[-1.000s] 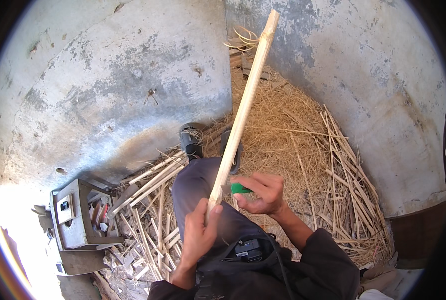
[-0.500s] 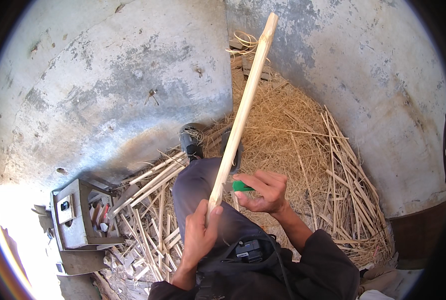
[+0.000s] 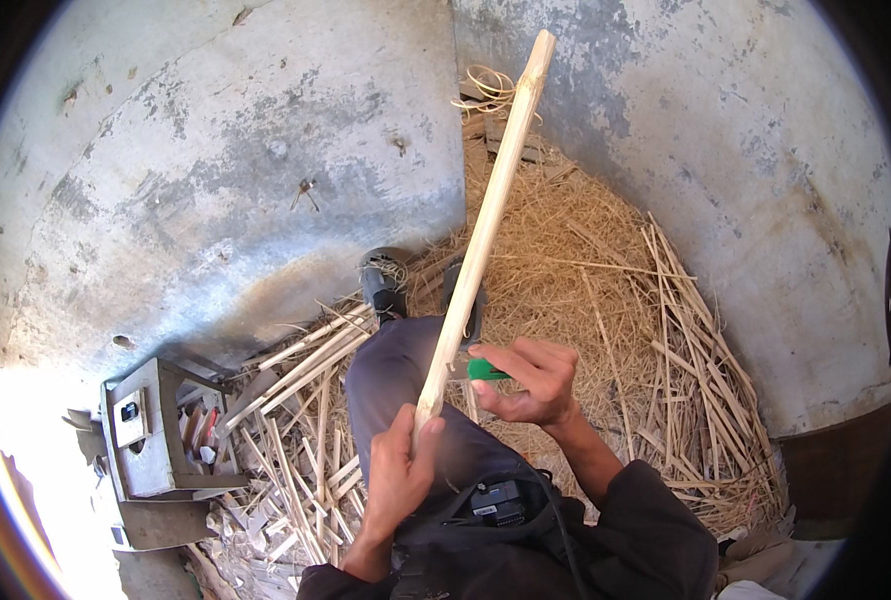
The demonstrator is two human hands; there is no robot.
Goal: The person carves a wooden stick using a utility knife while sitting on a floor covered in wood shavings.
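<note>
A long pale wooden stick (image 3: 488, 228) slants up and away in front of me, its bark stripped and its near end roughly cut. My left hand (image 3: 403, 462) is closed round that near end, above my thigh. In my right hand (image 3: 538, 380) is a small green-handled knife (image 3: 485, 370), fingers wrapped round the handle. Its short grey blade is partly seen, right beside the stick's cut edge just above my left hand. Whether blade and wood touch, I cannot tell. Thin curled shavings (image 3: 493, 88) show beside the stick's far end.
Straw-like shavings (image 3: 566, 230) cover the floor ahead. Split sticks lie in a pile on the right (image 3: 701, 400) and another on the left (image 3: 306, 440). A worn wooden box (image 3: 151, 440) with odds and ends stands at left. Stained grey walls (image 3: 266, 150) meet in the far corner.
My right hand and the knife have shifted very slightly to the right. The stick and my left hand have moved a touch nearer to me.
</note>
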